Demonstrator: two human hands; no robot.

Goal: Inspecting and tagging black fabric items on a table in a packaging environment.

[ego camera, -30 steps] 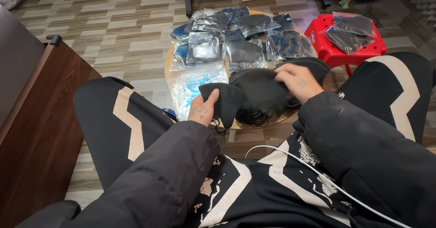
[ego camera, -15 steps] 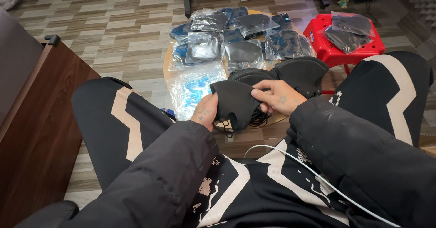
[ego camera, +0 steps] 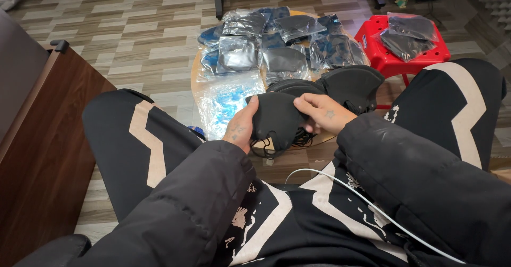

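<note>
clear plastic bags [ego camera: 287,38] lie heaped on the far half of the small round tabletop [ego camera: 195,75], each holding dark folded masks; one bag at the near left [ego camera: 226,99] shows pale blue contents instead. two more such bags [ego camera: 407,33] sit on a red stool [ego camera: 383,59] just right of the tabletop. loose black masks [ego camera: 348,86] are stacked at the near right edge of the tabletop, touching the held one. the black face mask [ego camera: 277,118] is above the near edge of the tabletop, between both hands. the left hand [ego camera: 242,128] is clamped on its left edge, thumb on top. the right hand [ego camera: 324,112] pinches its upper right edge with fingers closed. ear loops [ego camera: 261,150] dangle beneath. a brown cabinet [ego camera: 37,155] stands at the left, and a white cable [ego camera: 372,208] crosses the dark jacket.
</note>
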